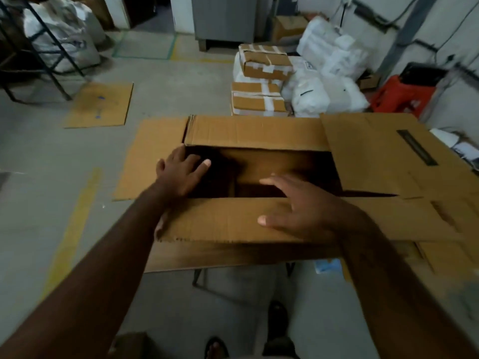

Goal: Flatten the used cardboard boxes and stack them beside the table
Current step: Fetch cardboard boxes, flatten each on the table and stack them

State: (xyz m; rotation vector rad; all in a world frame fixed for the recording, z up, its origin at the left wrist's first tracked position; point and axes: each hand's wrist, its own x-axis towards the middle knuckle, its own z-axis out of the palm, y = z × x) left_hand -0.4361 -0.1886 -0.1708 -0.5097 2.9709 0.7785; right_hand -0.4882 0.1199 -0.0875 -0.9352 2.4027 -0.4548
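Note:
A large brown cardboard box stands open in front of me, all its top flaps spread outward and its dark inside showing. My left hand lies with straight fingers at the left end of the opening, over the edge of the left flap. My right hand rests flat with spread fingers on the near flap, fingertips reaching over the opening. A flattened cardboard sheet lies on the floor at the far left.
Two taped cardboard parcels and white filled sacks are piled behind the box. A red crate sits at the right wall, a dark metal rack at the far left. Grey cabinet at the back. Yellow floor lines.

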